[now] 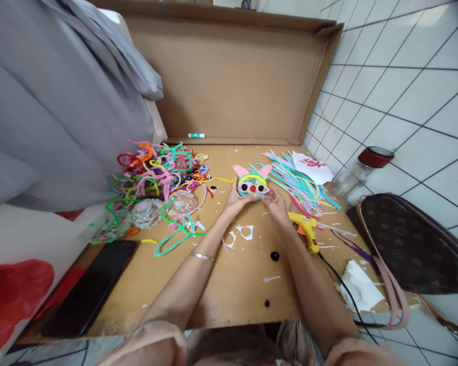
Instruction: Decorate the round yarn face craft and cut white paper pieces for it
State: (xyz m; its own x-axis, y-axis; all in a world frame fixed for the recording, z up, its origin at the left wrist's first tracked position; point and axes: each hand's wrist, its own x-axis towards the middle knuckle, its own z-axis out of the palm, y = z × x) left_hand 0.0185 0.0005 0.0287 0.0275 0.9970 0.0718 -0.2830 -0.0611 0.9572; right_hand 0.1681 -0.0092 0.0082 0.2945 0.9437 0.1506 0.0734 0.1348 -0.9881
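Note:
A small round animal-face craft [253,180] is held over the middle of the table. It has pink ears, yellow and green bands on top, two black eyes on white and a red nose. My left hand [235,199] is closed around its left side, the thumb reaching under the face. At the lower right edge, the curled fingers of my right hand [277,204] press against the craft beside the right eye. Just right of that wrist lies a yellow glue gun [308,231]. White paper scraps with round holes [246,232] lie below my hands.
Tangled pipe cleaners [164,173] and clear plastic discs [147,212] heap up at left, near a black phone [91,290]. Straight pipe cleaners [293,175], a glass bottle [353,175] and a brown handbag [416,244] line the right. A cardboard wall [232,81] closes the back.

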